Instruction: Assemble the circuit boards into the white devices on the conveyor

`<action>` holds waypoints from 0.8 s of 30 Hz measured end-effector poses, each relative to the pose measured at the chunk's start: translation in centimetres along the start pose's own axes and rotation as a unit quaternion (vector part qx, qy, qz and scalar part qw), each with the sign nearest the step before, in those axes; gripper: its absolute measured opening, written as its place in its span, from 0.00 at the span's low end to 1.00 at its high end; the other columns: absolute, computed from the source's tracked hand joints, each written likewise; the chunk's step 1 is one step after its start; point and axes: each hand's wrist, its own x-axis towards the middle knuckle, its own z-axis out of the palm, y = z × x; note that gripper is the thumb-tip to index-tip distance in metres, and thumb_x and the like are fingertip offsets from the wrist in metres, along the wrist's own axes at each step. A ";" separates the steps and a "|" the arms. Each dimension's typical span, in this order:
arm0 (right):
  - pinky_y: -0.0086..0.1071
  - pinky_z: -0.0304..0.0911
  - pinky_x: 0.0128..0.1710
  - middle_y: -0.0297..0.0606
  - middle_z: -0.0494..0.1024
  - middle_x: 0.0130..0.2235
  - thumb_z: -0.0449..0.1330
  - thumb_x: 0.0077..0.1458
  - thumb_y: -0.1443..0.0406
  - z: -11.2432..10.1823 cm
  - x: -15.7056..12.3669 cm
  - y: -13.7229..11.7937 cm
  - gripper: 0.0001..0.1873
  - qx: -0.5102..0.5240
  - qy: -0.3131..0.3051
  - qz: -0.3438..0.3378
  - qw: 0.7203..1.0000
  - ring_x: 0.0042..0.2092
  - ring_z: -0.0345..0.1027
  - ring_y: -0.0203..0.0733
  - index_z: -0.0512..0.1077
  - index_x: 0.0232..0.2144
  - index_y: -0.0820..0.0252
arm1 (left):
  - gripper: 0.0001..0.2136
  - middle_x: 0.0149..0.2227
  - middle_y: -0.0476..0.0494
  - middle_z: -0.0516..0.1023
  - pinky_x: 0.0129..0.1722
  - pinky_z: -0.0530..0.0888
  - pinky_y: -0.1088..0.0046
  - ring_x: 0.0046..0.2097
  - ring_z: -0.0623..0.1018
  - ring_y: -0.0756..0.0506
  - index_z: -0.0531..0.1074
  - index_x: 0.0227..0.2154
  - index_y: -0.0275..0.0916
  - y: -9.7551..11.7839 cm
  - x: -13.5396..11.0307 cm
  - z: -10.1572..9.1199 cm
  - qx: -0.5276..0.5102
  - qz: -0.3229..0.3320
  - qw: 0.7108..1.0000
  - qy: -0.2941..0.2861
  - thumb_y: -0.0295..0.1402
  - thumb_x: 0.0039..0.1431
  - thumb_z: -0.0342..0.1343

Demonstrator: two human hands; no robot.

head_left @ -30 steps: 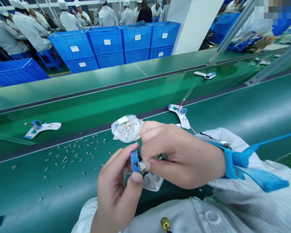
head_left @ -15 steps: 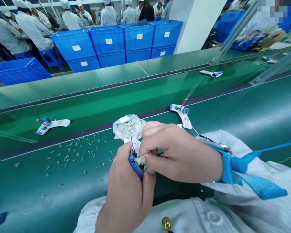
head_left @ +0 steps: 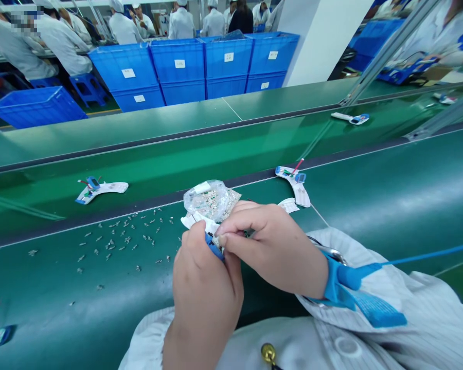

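My left hand point(head_left: 202, 280) is wrapped round a white-and-blue device shell point(head_left: 214, 248), which looks like part of a handheld thermometer. Dark small parts show inside it, and a thin wire sticks up. The thumb and forefinger of my right hand point(head_left: 268, 239) pinch together over the shell's open side; whatever is between them is too small or hidden to make out. Just beyond my hands lies a clear plastic bag point(head_left: 202, 203) of tiny pale parts. Several small metal pieces point(head_left: 127, 240) are scattered on the green surface to the left.
A half-assembled device point(head_left: 299, 190) lies right of the bag, another point(head_left: 102, 189) on the green belt point(head_left: 200, 159) at left, and a third point(head_left: 351, 118) farther right. Blue bins point(head_left: 177, 64) stand behind, with people in white beyond. A blue wrist strap point(head_left: 334, 280) trails a cord rightward.
My right hand and forearm have shifted left and tilted, still pinching at the shell. The shell is now more covered by my fingers. The device on the left belt sits farther right.
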 end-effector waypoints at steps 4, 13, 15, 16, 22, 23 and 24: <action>0.26 0.59 0.33 0.31 0.71 0.21 0.56 0.49 0.76 0.3 -0.8 -0.1 0.12 -0.019 0.024 -0.033 0.999 0.30 0.63 0.31 0.74 0.19 0.63 | 0.16 0.31 0.42 0.73 0.24 0.70 0.69 0.29 0.76 0.41 0.54 0.48 0.36 -0.3 -0.1 -0.1 0.021 0.026 0.999 0.008 0.30 0.57 0.48; 0.28 0.56 0.30 0.33 0.66 0.20 0.53 0.50 0.77 0.6 -1.3 -0.4 0.14 -0.033 0.002 -0.073 0.997 0.29 0.59 0.33 0.69 0.17 0.65 | 0.21 0.28 0.45 0.71 0.24 0.69 0.69 0.25 0.73 0.43 0.52 0.49 0.35 -0.5 -0.7 0.0 0.068 0.055 0.995 0.055 0.29 0.54 0.50; 0.28 0.56 0.30 0.33 0.66 0.20 0.53 0.50 0.77 0.6 -1.6 -0.5 0.13 -0.033 0.001 -0.074 0.997 0.29 0.59 0.33 0.69 0.17 0.65 | 0.20 0.27 0.45 0.70 0.23 0.68 0.69 0.25 0.72 0.43 0.52 0.49 0.36 -0.4 -0.7 0.0 0.084 0.053 0.993 0.066 0.30 0.54 0.50; 0.28 0.56 0.30 0.33 0.66 0.20 0.53 0.51 0.76 0.6 -1.7 -0.5 0.13 -0.035 0.002 -0.073 0.997 0.29 0.58 0.33 0.69 0.18 0.65 | 0.19 0.27 0.45 0.70 0.22 0.68 0.69 0.24 0.72 0.43 0.52 0.49 0.35 -0.3 -0.7 0.0 0.093 0.054 0.991 0.074 0.30 0.55 0.49; 0.28 0.57 0.31 0.33 0.67 0.21 0.53 0.51 0.75 0.7 -1.6 -0.2 0.12 -0.044 0.009 -0.077 0.996 0.29 0.59 0.33 0.72 0.21 0.64 | 0.17 0.29 0.42 0.71 0.24 0.69 0.67 0.27 0.74 0.41 0.54 0.48 0.34 0.0 -0.4 -0.2 0.043 0.020 0.998 0.040 0.30 0.57 0.47; 0.28 0.57 0.32 0.33 0.68 0.21 0.53 0.51 0.75 0.6 -1.3 0.0 0.11 -0.043 0.008 -0.073 0.996 0.29 0.60 0.33 0.73 0.21 0.64 | 0.17 0.30 0.41 0.72 0.25 0.70 0.67 0.29 0.75 0.40 0.55 0.49 0.35 -0.1 -0.3 -0.2 0.017 0.002 1.000 0.017 0.30 0.57 0.47; 0.28 0.58 0.33 0.33 0.70 0.22 0.54 0.50 0.75 0.4 -1.0 0.2 0.11 -0.039 0.004 -0.062 0.997 0.30 0.62 0.33 0.74 0.22 0.64 | 0.16 0.32 0.41 0.73 0.27 0.71 0.67 0.31 0.76 0.40 0.55 0.49 0.36 -0.1 -0.2 -0.3 -0.008 -0.012 1.000 -0.006 0.30 0.58 0.47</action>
